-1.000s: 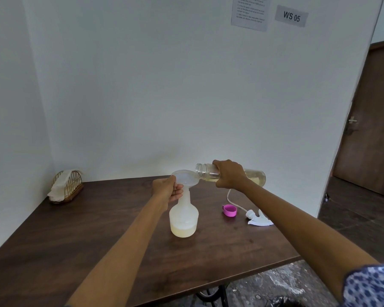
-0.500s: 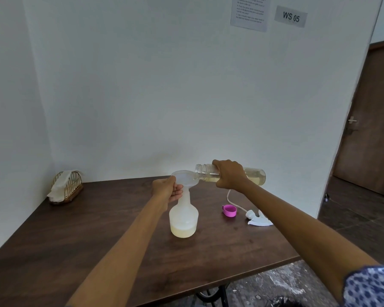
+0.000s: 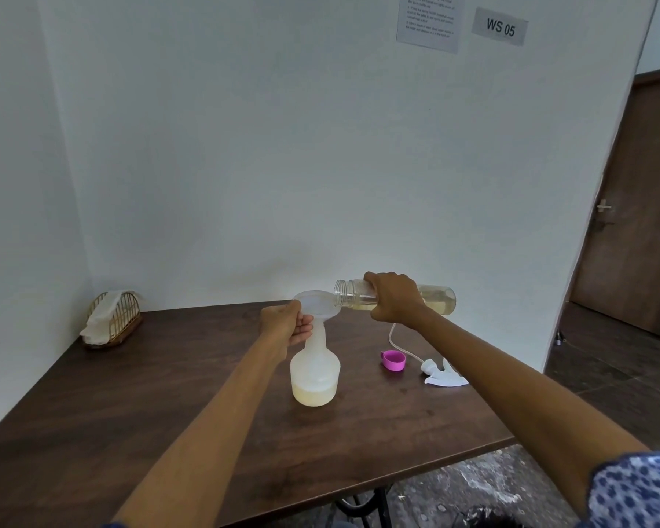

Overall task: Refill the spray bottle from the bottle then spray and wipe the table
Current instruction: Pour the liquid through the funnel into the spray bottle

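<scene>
A translucent white spray bottle [image 3: 314, 371] stands upright mid-table with pale yellow liquid in its bottom. A clear funnel [image 3: 317, 303] sits in its neck, and my left hand [image 3: 286, 325] grips the funnel's rim and the neck. My right hand [image 3: 393, 297] holds a clear bottle [image 3: 437, 299] lying nearly level, its open mouth over the funnel; yellowish liquid pools along the bottle's lower side. The white spray head [image 3: 443, 375] with its thin tube lies on the table to the right, beside a pink cap [image 3: 393, 360].
A wire basket holding a white cloth [image 3: 110, 322] stands at the table's far left corner against the wall. The dark wooden table [image 3: 138, 405] ends at a front edge near me and a right edge past the spray head. A brown door is at far right.
Almost nothing has moved; both hands hold the same pose, with the clear bottle still tipped level over the funnel.
</scene>
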